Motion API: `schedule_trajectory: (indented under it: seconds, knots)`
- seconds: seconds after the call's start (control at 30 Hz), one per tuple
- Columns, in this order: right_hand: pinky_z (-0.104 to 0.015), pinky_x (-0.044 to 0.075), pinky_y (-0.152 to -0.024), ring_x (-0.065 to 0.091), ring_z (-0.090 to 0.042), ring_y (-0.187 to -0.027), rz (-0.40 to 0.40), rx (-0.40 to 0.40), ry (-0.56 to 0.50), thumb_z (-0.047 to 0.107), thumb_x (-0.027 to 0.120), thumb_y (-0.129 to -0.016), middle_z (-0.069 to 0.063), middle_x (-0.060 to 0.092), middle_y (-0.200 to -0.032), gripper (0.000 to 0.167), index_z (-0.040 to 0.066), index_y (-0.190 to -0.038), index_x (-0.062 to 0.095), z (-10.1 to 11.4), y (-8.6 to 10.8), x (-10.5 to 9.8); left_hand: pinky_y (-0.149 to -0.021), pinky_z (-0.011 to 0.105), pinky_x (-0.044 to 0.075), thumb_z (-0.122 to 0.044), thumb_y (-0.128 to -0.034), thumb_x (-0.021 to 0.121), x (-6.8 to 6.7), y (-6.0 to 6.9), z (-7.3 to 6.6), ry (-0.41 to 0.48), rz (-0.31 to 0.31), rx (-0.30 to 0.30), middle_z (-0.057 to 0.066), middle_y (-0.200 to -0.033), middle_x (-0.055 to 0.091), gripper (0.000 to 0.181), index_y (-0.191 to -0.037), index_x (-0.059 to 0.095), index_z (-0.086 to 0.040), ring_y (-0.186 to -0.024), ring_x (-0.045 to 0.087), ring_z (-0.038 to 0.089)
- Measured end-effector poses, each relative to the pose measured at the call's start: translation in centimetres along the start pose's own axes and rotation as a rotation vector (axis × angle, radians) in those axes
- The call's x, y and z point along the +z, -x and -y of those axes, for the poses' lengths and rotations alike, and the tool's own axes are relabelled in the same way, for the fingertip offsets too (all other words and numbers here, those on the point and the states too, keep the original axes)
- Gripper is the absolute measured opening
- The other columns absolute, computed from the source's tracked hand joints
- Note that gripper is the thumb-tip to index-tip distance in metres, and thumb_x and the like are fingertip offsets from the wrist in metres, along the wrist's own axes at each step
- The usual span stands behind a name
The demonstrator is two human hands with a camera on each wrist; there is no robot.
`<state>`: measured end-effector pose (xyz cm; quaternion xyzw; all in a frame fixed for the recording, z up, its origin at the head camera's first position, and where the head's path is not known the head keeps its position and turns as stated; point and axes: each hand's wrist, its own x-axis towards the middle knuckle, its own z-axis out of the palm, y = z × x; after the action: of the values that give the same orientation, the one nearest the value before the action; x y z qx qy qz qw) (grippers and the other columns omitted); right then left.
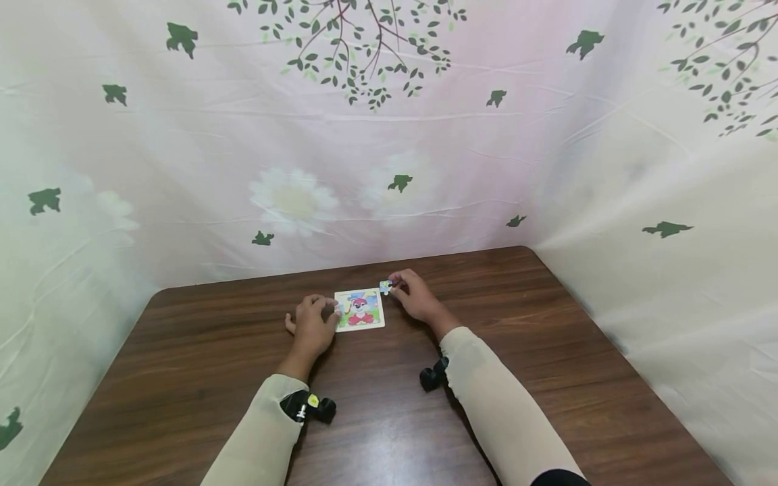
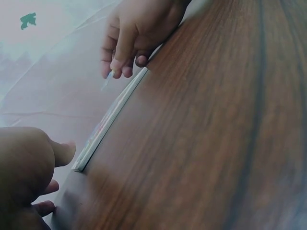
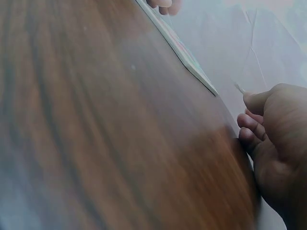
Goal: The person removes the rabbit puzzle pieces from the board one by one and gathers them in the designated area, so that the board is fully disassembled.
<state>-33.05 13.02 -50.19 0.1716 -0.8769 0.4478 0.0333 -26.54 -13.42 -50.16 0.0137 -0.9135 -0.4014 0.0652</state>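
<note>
A square jigsaw puzzle (image 1: 360,321) with a pale border and a red cartoon animal lies flat on the table. Between right thumb and fingers, my right hand (image 1: 417,298) pinches a small blue-and-yellow puzzle piece (image 1: 384,287) by the puzzle's upper right corner. The piece shows edge-on, above the surface, in the right wrist view (image 3: 240,88). My left hand (image 1: 314,325) rests at the puzzle's left side, its fingers over that border. The left wrist view shows the left thumb (image 2: 64,152) extended beside the board's near corner; whether it presses there I cannot tell.
The dark wooden table (image 1: 516,378) reaches out around both arms. A pale curtain (image 1: 340,155) with leaf and flower prints hangs behind its far edge and along the sides. Black cameras (image 1: 433,375) are strapped to both wrists over cream sleeves.
</note>
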Motion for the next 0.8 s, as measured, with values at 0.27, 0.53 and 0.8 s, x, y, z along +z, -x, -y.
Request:
schedule_trajectory:
  seconds: [0.27,0.53,0.8]
  knots:
    - [-0.046,0.053,-0.106,0.064,-0.027,-0.115,-0.012,0.037,0.017,0.008,0.063,-0.111,-0.015,0.063,-0.13,0.022,0.002,-0.131,0.068,-0.36,0.18,-0.5,-0.124,0.082,-0.002,-0.033,-0.1039,0.073,-0.3,0.17,0.06,-0.056,0.035,0.04,0.022,-0.164,0.046,0.055,-0.153,0.062,-0.012,-0.157,0.035,0.05]
    - [-0.046,0.055,-0.105,0.065,-0.028,-0.116,-0.002,0.084,0.054,0.004,0.064,-0.109,-0.015,0.063,-0.132,0.023,0.0,-0.131,0.071,-0.11,0.28,-0.63,-0.123,0.084,0.001,-0.038,-0.1036,0.072,0.05,0.32,0.07,-0.151,0.08,0.068,0.023,-0.174,0.036,0.069,-0.164,0.05,-0.012,-0.162,0.027,0.053]
    - [-0.044,0.055,-0.106,0.065,-0.028,-0.118,0.024,0.103,0.065,0.002,0.064,-0.108,-0.015,0.062,-0.135,0.026,-0.001,-0.133,0.072,-0.11,0.35,-0.55,-0.122,0.085,0.001,-0.039,-0.1056,0.069,0.11,0.48,0.22,-0.193,0.1,0.089,0.024,-0.174,0.037,0.069,-0.166,0.048,-0.011,-0.162,0.026,0.053]
